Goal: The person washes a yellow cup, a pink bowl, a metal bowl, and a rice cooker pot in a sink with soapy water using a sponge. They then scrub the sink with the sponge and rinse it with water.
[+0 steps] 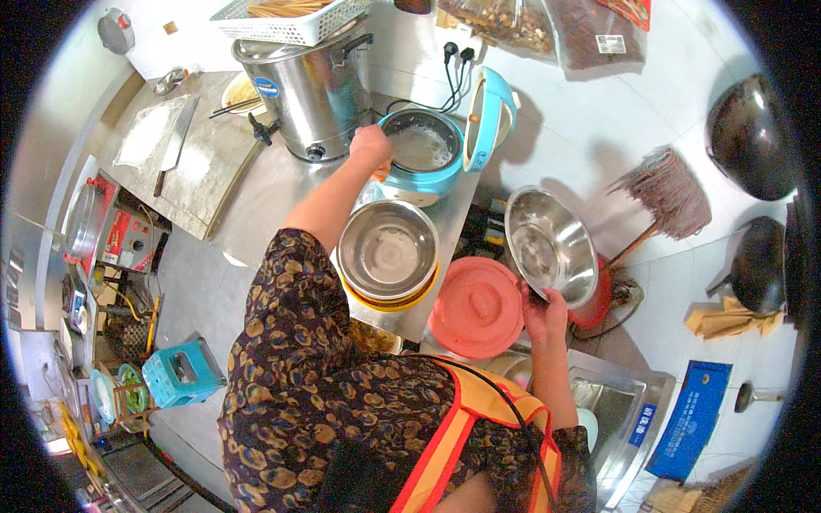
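My left hand point(372, 146) is closed at the near left rim of a light-blue rice cooker point(420, 186). A bit of orange cloth point(383, 172) shows under its fingers. The cooker's hinged lid point(489, 122) stands up, and cloudy whitish liquid point(420, 147) is in its pot. Off to the right, my right hand point(545, 311) grips the near rim of a tilted stainless-steel basin point(550, 247). Between my arms, a steel bowl point(388, 247) rests on a yellow-rimmed container point(391, 304). A round pink lid point(478, 308) lies just left of my right hand.
A steel urn with a tap point(308, 96) stands left of the cooker, bearing a white basket point(288, 25). A cleaver point(176, 141) lies on a board point(218, 147). The sink point(641, 385) is at lower right. Woks point(753, 138) and a mop point(667, 192) hang on the wall.
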`<action>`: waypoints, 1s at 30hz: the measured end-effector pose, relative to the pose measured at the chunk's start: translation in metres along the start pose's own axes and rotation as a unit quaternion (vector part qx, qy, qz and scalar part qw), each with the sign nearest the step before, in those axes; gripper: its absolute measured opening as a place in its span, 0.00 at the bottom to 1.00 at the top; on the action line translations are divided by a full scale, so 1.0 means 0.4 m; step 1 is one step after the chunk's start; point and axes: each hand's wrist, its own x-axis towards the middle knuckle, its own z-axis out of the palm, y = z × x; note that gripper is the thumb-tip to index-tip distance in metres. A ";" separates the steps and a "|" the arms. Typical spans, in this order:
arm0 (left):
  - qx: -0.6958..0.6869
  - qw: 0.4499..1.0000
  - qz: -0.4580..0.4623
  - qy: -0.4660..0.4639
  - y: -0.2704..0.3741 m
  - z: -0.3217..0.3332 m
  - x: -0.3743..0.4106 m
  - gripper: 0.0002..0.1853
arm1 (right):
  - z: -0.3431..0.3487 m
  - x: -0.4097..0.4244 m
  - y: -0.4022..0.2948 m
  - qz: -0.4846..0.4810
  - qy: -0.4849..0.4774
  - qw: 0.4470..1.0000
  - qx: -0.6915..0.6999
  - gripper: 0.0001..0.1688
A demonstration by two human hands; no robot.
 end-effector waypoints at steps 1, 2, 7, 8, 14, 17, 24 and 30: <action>0.016 1.000 -0.007 -0.009 0.024 -0.009 -0.020 0.21 | -0.012 -0.001 -0.005 -0.002 0.001 1.000 0.004 0.25; 0.016 0.999 0.014 0.032 0.043 -0.020 -0.042 0.23 | -0.021 -0.001 -0.008 -0.001 0.007 1.000 0.014 0.25; -0.023 0.957 0.250 0.147 0.209 -0.243 -0.163 0.36 | -0.018 0.004 -0.001 -0.009 0.005 0.999 0.034 0.27; -0.027 0.930 0.332 0.158 0.268 -0.283 -0.197 0.38 | -0.057 0.030 -0.009 -0.002 -0.008 0.999 0.054 0.28; 0.140 0.871 0.462 0.092 0.362 -0.331 -0.185 0.39 | 0.036 0.015 0.016 -0.016 0.047 0.998 0.039 0.25; 0.080 0.904 0.401 0.120 0.306 -0.299 -0.141 0.36 | -0.022 0.037 0.004 -0.042 0.034 0.998 0.018 0.23; 0.131 0.932 0.334 0.054 -0.076 -0.176 0.091 0.16 | 0.021 -0.007 0.011 -0.078 0.117 0.990 0.007 0.19; 0.091 0.871 0.461 0.144 -0.030 -0.223 0.132 0.16 | -0.019 -0.075 0.011 -0.133 0.132 0.981 0.054 0.19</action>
